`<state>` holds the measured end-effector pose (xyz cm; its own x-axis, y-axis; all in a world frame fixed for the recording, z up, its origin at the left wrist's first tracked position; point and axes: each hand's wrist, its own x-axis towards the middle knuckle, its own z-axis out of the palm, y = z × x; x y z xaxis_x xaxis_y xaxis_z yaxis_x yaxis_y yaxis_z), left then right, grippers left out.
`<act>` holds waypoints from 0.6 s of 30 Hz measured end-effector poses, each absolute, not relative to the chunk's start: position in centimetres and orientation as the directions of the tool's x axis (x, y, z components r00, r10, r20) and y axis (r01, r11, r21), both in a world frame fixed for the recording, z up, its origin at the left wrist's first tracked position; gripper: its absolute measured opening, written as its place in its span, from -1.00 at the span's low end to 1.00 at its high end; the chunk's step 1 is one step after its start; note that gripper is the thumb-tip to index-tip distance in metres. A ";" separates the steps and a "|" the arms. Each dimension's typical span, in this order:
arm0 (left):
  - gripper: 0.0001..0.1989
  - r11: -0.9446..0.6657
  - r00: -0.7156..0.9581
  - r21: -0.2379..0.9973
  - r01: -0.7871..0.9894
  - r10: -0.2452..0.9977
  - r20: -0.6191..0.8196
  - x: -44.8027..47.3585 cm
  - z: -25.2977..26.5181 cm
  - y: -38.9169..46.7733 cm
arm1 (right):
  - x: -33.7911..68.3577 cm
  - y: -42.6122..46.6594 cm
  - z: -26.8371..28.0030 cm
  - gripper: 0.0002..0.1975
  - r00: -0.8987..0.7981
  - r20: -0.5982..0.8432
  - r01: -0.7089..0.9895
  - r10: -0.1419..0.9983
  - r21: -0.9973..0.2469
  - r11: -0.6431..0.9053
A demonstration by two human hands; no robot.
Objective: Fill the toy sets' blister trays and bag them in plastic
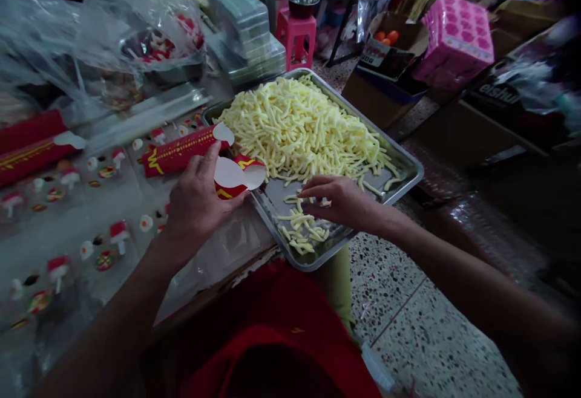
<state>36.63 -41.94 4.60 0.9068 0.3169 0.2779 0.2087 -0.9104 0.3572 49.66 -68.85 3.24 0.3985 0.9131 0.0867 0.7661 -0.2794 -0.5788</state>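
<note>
My left hand (197, 207) grips a red fry carton (231, 189) with yellow markings and a white inside, its mouth tilted toward the metal tray (313, 262). Beneath those fingers, a flattened red carton (179, 155) lies on the table. A large heap of pale yellow fries (302, 126) fills the far part of the tray. Closer to me, several loose fries (303, 228) are scattered on bare metal. Over them is my right hand (338, 201), palm down, its fingers bent around what look like a few pale fries, partly hidden.
Plastic-covered table (118, 289) carries small printed pieces and more red cartons (34, 150) at left. Clear plastic boxes (240, 20) are stacked behind the tray. A pink stool (296, 35) holds a metal bowl (303, 3). Cardboard boxes (381, 92) and a pink pack (456, 41) stand at right.
</note>
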 end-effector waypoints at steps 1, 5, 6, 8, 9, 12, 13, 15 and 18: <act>-0.07 -0.911 0.906 0.351 0.217 0.322 0.275 36.2 4.6 -41.8 | 49.4 -68.4 2.9 -0.71 0.396 0.068 0.774 0.916 -0.562 -0.293; -0.04 -0.909 0.915 0.354 0.220 0.318 0.250 35.5 4.1 -42.0 | 49.3 -66.9 1.0 -0.80 0.435 -0.010 0.797 0.900 -0.462 -0.390; -0.03 -0.907 0.917 0.359 0.218 0.317 0.244 35.5 4.0 -42.1 | 49.5 -66.7 0.7 -0.82 0.461 0.001 0.781 0.888 -0.474 -0.405; -0.03 -0.903 0.919 0.372 0.216 0.316 0.234 35.7 3.8 -42.2 | 50.4 -66.7 0.5 -0.82 0.536 0.081 0.730 0.840 -0.544 -0.413; -0.02 -0.901 0.921 0.378 0.212 0.314 0.230 35.8 3.7 -42.1 | 50.8 -66.9 0.7 -0.82 0.578 0.138 0.705 0.805 -0.581 -0.407; -0.01 -0.897 0.922 0.389 0.208 0.312 0.228 35.7 3.4 -41.7 | 51.1 -68.2 1.8 -0.85 0.663 0.216 0.668 0.717 -0.604 -0.435; -0.01 -0.896 0.921 0.391 0.211 0.316 0.228 35.6 3.4 -41.6 | 50.8 -68.6 2.1 -0.85 0.664 0.187 0.667 0.724 -0.587 -0.459; -0.03 -0.893 0.919 0.392 0.221 0.325 0.222 35.4 3.3 -41.7 | 49.7 -69.1 2.5 -0.82 0.624 0.092 0.698 0.776 -0.511 -0.501; -0.06 -0.893 0.930 0.398 0.210 0.308 0.200 35.1 3.6 -42.4 | 47.6 -68.4 2.6 -0.72 0.546 -0.039 0.789 0.837 -0.311 -0.529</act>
<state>35.13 -42.35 3.62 0.9301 0.3080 0.2001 0.2101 -0.8931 0.3978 47.61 -68.41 2.64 0.5458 0.8370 -0.0395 0.7894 -0.5294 -0.3109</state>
